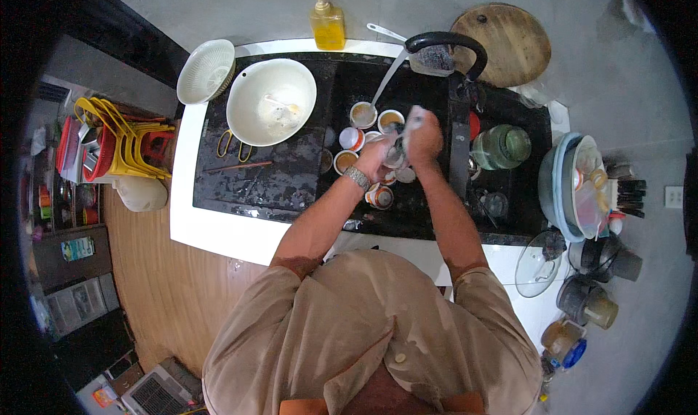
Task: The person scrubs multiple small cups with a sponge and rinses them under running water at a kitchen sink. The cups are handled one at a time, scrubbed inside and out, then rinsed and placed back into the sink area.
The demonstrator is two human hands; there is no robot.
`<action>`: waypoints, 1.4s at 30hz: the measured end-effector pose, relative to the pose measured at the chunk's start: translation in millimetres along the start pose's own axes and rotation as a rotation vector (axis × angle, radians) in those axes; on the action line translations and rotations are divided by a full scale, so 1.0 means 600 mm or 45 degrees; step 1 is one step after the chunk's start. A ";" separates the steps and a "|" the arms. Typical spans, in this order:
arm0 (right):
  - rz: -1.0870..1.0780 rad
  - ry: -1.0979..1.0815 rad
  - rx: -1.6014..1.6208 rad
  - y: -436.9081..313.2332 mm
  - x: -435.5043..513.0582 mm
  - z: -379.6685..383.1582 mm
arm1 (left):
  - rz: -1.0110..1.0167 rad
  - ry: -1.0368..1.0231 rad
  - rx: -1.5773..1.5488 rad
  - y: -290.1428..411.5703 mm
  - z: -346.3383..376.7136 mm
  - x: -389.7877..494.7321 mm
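Observation:
Over the black sink (420,208), my left hand (376,156) is closed around a small clear container (395,156), its details blurred. My right hand (425,139) holds a pale sponge or cloth (417,118) against that container. Several small white tubs stand or lie in the basin around my hands; one tub (391,120) holds brownish liquid. Water runs from the black faucet (447,39) into another tub (363,114). An orange-and-white tub (351,138) sits left of my left hand, and a similar one (379,197) lies below my hands.
On the left drainboard are a white basin (262,115), yellow-handled scissors (234,148) and a reddish stick (240,166). A soap pump bottle (328,28) and a round wooden board (507,44) stand behind. A green glass jar (501,147) and a stacked basin (556,186) are at right.

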State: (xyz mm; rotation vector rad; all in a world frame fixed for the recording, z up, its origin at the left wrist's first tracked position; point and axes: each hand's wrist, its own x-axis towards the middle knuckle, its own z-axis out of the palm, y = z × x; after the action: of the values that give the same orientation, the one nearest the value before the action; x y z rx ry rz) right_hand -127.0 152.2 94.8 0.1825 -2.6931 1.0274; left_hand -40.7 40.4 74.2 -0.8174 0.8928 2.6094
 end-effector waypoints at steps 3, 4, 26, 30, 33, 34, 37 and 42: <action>0.674 0.015 0.392 0.051 0.006 -0.026 | -0.084 0.109 0.337 -0.036 -0.048 0.026; 0.964 0.001 0.715 0.064 0.000 -0.036 | -0.096 0.128 0.511 -0.055 -0.060 0.036; 1.111 -0.300 1.691 0.106 -0.094 -0.169 | 0.735 -0.344 3.083 -0.298 -0.233 0.145; 0.751 -0.267 1.600 0.098 -0.102 -0.181 | 0.240 -0.172 2.758 -0.266 -0.189 0.134; 1.018 -0.303 1.699 0.106 -0.099 -0.170 | 0.171 -0.113 2.786 -0.252 -0.169 0.116; 1.075 -0.333 1.786 0.109 -0.097 -0.164 | 0.169 -0.100 2.819 -0.250 -0.165 0.108; 1.161 -0.321 1.814 0.117 -0.090 -0.149 | 0.169 -0.082 2.943 -0.232 -0.148 0.078; 1.031 -0.205 1.776 0.082 -0.093 -0.126 | 0.749 -0.010 1.778 -0.120 -0.085 -0.001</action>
State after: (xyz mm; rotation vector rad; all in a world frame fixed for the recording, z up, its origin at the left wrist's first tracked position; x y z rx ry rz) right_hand -69.3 240.8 102.1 -0.6511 -1.5599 2.9908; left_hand 11.2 64.1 7.1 -0.1090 2.6659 1.5196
